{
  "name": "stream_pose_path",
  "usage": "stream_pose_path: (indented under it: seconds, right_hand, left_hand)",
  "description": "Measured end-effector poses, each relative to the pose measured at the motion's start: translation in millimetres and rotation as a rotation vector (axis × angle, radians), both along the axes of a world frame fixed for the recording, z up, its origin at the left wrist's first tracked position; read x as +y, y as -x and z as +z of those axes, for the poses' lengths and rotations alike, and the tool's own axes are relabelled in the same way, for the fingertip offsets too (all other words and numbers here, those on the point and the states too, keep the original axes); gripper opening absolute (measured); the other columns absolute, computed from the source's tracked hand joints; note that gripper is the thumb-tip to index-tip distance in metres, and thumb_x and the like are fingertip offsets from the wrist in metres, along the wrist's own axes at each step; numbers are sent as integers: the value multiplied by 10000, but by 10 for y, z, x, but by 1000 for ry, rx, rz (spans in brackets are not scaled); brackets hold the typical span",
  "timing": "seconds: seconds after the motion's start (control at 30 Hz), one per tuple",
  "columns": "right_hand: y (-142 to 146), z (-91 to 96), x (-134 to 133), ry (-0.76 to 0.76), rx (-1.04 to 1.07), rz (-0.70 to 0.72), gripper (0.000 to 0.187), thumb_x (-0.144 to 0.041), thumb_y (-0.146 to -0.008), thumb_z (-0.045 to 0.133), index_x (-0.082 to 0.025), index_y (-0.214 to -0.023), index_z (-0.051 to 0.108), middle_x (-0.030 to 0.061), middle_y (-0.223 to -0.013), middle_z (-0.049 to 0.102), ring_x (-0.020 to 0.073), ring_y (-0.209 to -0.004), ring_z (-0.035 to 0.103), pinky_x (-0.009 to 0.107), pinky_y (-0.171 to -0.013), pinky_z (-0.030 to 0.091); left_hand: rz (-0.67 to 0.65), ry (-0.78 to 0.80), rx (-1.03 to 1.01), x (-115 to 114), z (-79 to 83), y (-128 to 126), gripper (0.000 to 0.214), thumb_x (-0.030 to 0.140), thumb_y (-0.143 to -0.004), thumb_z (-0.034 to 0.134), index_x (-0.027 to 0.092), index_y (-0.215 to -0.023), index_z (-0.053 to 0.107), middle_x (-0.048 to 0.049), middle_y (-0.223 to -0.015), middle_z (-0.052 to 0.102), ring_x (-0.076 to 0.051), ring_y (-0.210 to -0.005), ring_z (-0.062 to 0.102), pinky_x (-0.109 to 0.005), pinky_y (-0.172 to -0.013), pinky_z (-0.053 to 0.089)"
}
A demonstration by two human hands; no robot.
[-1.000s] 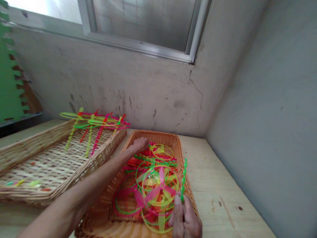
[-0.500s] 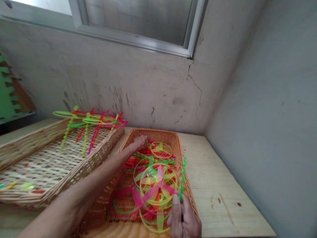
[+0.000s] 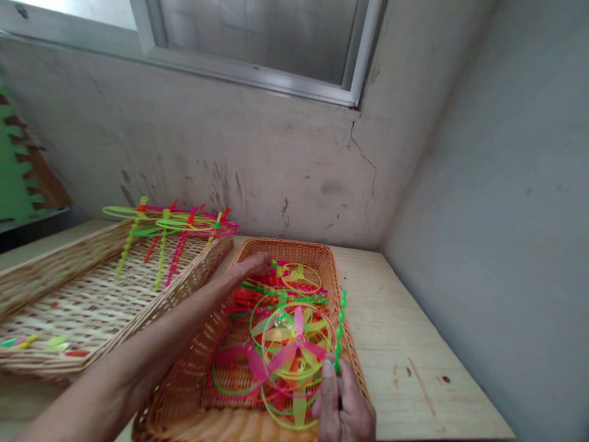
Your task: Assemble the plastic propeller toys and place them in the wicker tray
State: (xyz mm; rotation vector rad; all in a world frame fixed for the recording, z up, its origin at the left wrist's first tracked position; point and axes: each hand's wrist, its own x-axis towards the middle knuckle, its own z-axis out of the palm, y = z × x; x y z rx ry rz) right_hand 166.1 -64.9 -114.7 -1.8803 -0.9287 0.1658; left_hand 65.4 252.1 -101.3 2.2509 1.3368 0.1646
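Observation:
My right hand (image 3: 346, 402), at the near right edge of the brown wicker basket (image 3: 332, 261), is closed around the lower end of a green twisted stick (image 3: 340, 325), which stands upright. Beside it lie ringed propeller discs, among them a pink propeller (image 3: 299, 344) on top of yellow and green ones. My left hand (image 3: 261, 264) reaches into the basket's far left part, its fingers curled at the pile of twisted sticks (image 3: 257, 298). What those fingers hold is hidden. Near them rests a yellow ringed propeller (image 3: 300, 277).
To the left stands a paler wicker basket (image 3: 115, 331) with small coloured pieces inside. Assembled propeller toys (image 3: 177, 224) hang along its far end, sticks downward. Both baskets are on a wooden table (image 3: 400, 344) against a wall (image 3: 294, 159) with a window above.
My left hand has shifted slightly to the right among the sticks at the basket's far end. My right hand keeps the green twisted stick in nearly the same place.

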Motion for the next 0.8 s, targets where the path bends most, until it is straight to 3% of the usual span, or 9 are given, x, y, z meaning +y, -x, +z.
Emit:
stream_pose_path:
  seconds: [0.1,0.17,0.33,0.43,0.63,0.67,0.8]
  right_hand:
    - [-2,-12,-5,-10,13,1,630,-625,-862,241,-122,-925,616,8,-427,583,149,-382,576,215,-445,418]
    - [-10,-39,-5,-27,-19,1,606,-621,-862,249,-138,-903,612,29,-477,613,154,-414,589,219,-455,422]
    - [-28,-111,12,-55,-49,23,535,-585,-869,276,-168,-841,610,14,-463,572,145,-393,537,230,-444,394]
    - [-38,-126,31,-78,-20,36,499,-571,-865,311,-176,-829,615,-16,-418,515,137,-370,505,228,-436,377]
    - [-34,-12,56,-166,201,127,425,-582,-812,436,-192,-771,601,-62,-377,448,107,-343,464,200,-402,363]
    - [-5,32,57,-184,265,144,423,-584,-804,453,-187,-778,598,-73,-369,431,98,-332,452,193,-393,362]
    - [235,208,61,-288,460,182,555,-619,-750,520,-129,-1004,567,-106,-353,411,78,-302,403,173,-352,340]
  left_hand:
    - [17,42,-14,-13,-17,-27,222,316,-854,543,101,-838,596,-7,-788,598,-128,-687,574,-279,-630,487]
    - [40,70,-63,-15,10,-18,220,315,-861,536,102,-865,593,-12,-820,598,-129,-700,575,-277,-629,492]
    - [100,166,-311,-78,181,73,244,237,-727,648,108,-562,523,42,-501,466,-92,-506,476,-207,-497,380]
    - [101,280,-512,-248,304,114,250,303,-662,665,121,-568,520,33,-484,483,-100,-489,490,-216,-507,393]
    - [8,524,-831,-998,491,167,314,391,-610,707,129,-726,578,-3,-629,581,-111,-595,573,-239,-614,464]
    - [4,629,-923,-1162,515,180,316,369,-593,736,129,-725,580,6,-607,570,-104,-578,566,-226,-595,456]
    - [-49,851,-1157,-1848,587,245,280,306,-646,746,140,-822,606,3,-617,596,-94,-557,571,-208,-570,442]
